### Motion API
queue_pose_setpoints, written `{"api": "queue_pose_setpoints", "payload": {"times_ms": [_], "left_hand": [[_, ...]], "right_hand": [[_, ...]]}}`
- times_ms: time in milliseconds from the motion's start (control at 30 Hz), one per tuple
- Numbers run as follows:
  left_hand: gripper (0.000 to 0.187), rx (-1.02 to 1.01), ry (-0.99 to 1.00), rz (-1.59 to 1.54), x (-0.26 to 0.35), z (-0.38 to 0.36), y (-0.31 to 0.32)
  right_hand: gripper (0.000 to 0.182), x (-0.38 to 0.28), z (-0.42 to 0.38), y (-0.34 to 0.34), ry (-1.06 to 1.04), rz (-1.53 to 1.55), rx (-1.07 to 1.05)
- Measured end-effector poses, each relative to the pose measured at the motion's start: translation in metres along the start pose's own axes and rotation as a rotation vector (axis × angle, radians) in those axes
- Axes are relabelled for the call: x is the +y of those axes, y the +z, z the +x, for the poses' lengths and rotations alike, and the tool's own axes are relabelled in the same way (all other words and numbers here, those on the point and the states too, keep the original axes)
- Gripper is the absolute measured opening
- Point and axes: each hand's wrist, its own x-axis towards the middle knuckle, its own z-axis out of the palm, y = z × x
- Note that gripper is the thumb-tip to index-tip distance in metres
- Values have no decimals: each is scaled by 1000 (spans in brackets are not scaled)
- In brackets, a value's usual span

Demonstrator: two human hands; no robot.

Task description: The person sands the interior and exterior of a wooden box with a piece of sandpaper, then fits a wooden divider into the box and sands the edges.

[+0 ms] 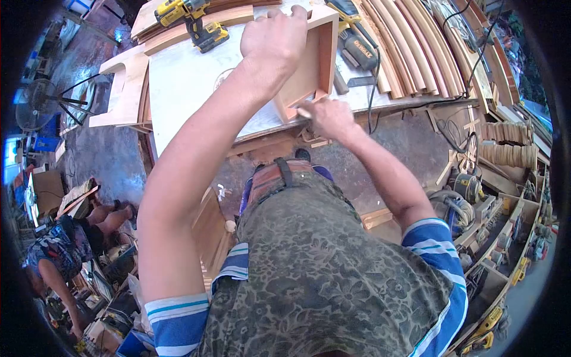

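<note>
A shallow wooden box (326,56), open at the top, rests near the front edge of the white-topped workbench (178,89). My left hand (275,37) is closed over the box's far left side, knuckles up. At the near right corner is my right hand (333,118), its fingers curled together with the thumb pointing left along the near wall. A small orange-brown piece shows just above those fingers; I cannot tell what they grip. Left of the box stands a yellow and black cordless drill (193,24).
Right of the box lies a black DeWalt power tool (358,52) with its cord hanging over the bench edge. Long curved wood strips (410,47) are stacked beyond. A person (65,250) bends at lower left. Tools fill a divided wooden rack (505,238) at right.
</note>
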Motion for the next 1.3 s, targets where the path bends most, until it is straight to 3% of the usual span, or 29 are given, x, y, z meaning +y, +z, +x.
{"api": "queue_pose_setpoints", "payload": {"times_ms": [100, 233, 333, 700, 767, 867, 967, 1033, 1167, 1233, 1267, 1300], "left_hand": [[34, 22, 2, -49, -1, 0, 4], [34, 0, -5, -13, 2, -1, -3], [33, -46, -19, -13, 4, 1, -1], [35, -5, -26, -67, 5, -1, 0], [34, 50, -23, -38, 10, -6, 2], [33, 78, -5, -35, 10, -6, 2], [34, 59, 16, -54, 8, -5, 5], [34, 65, 41, -42, 8, -5, 1], [34, 56, 15, -54, 11, -8, 1], [34, 76, 16, -85, 11, -5, 4], [33, 88, 17, -81, 10, -4, 6], [33, 96, 21, -75, 9, -4, 5]], "right_hand": [[42, 4, -7, -12, -13, -26, 85], [29, -12, -1, 7, -86, 6, 124], [29, 3, -14, -30, -49, 9, 63], [36, 3, 2, -3, -26, -216, 54], [36, -3, -1, 2, -71, -170, 145], [41, 17, -6, -26, -22, -78, -30], [41, 6, -6, -10, -17, -237, 47], [38, -5, -10, -14, -31, -168, 75], [36, 12, -3, -12, 43, -122, -116], [39, 0, -11, -15, -13, -142, -45], [42, 2, -12, 14, -95, -166, 160], [42, 2, -9, 10, -97, -165, 168]]}}
